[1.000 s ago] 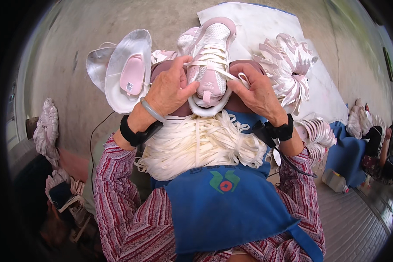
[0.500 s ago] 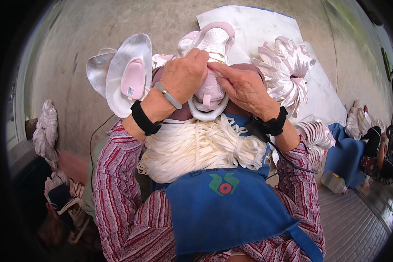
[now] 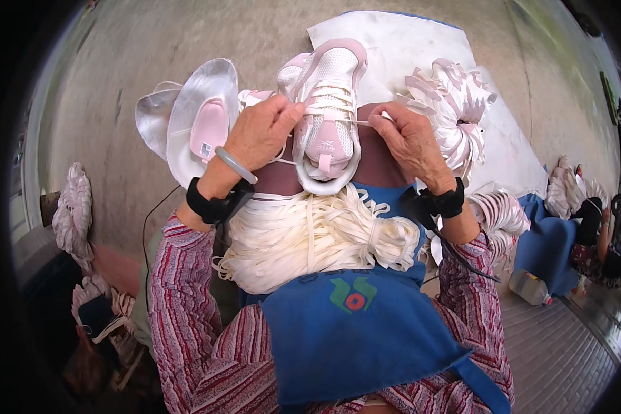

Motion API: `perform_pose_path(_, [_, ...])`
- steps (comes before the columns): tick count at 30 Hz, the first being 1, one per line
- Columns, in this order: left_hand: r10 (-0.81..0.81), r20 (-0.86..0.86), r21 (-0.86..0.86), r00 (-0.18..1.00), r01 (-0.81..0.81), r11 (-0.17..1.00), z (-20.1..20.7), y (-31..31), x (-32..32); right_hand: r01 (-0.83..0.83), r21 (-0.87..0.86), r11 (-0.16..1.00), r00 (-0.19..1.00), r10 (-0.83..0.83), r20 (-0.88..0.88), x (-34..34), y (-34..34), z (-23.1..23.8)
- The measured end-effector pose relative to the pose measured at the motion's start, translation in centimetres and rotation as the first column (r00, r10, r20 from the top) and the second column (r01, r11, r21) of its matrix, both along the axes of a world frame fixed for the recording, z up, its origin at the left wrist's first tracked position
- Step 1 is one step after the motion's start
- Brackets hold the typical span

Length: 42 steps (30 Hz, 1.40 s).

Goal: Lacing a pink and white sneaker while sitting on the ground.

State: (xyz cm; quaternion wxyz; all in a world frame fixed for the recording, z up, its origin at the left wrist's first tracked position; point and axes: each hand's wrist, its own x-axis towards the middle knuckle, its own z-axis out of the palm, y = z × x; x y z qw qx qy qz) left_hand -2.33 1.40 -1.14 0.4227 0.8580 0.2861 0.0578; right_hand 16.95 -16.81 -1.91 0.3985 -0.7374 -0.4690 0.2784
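Note:
A white and pink sneaker [image 3: 329,141] rests on my lap, toe pointing away from me, with white lace crossing its front in rows. My left hand [image 3: 263,130] is closed in a pinch at the shoe's left side, on the shoelace; a loose strand hangs below it. On the other side, my right hand [image 3: 408,141] is closed on the shoelace [image 3: 357,122], which runs taut from the eyelets to its fingers. Nearer me, a tied bundle of cream-white laces [image 3: 303,238] lies across my lap over the blue apron [image 3: 366,338].
Left of the shoe sit silvery-white shoe shapes with a pink insole [image 3: 210,130]. A ring of pink and white shoe parts [image 3: 452,117] lies on a white sheet [image 3: 407,45] to the right. A plastic jug [image 3: 529,288] lies near another person [image 3: 604,255] at far right.
My hands have moved apart from over the shoe's middle, drawing the lace out to either side. The laced front and tongue now show between them.

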Motion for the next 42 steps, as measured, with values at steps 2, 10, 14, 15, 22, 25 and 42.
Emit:
perform_pose_path(2, [0.031, -0.103, -0.073, 0.994, -0.039, 0.997, 0.7, 0.9, -0.9, -0.025, -0.052, 0.998, 0.999, 0.023, -0.035, 0.5, -0.2, 0.3])
perform_pose_path(10, [0.302, 0.131, -0.401, 0.944, -0.228, 0.887, 3.7, 4.8, -6.3, 0.088, -0.041, 0.995, 0.996, -0.088, -0.013, 2.7, -1.8, -1.2])
perform_pose_path(14, [0.449, 0.228, -0.392, 0.864, -0.341, 0.855, 5.3, 6.6, -8.3, 0.259, 0.078, 0.963, 0.966, -0.259, -0.01, 4.0, -2.7, -0.8])
perform_pose_path(15, [0.452, 0.227, -0.393, 0.862, -0.344, 0.853, 4.9, 6.7, -8.9, 0.291, -0.013, 0.957, 0.944, -0.29, -0.156, 4.2, -2.7, 0.2])
perform_pose_path(22, [0.151, 0.132, -0.54, 0.98, -0.057, 0.84, 3.8, 2.0, -5.6, -0.212, 0.002, 0.977, 0.965, 0.209, -0.16, -0.1, -0.9, 2.4])
perform_pose_path(25, [0.091, 0.048, -0.497, 0.995, -0.056, 0.866, 2.4, 0.2, -3.4, -0.216, -0.061, 0.975, 0.964, 0.203, -0.171, -0.6, -0.8, 2.7])
perform_pose_path(42, [0.245, 0.076, -0.522, 0.967, -0.17, 0.836, -0.3, -0.9, -1.1, 0.475, 0.298, 0.828, 0.655, -0.107, -0.748, 8.4, -6.3, 2.3])
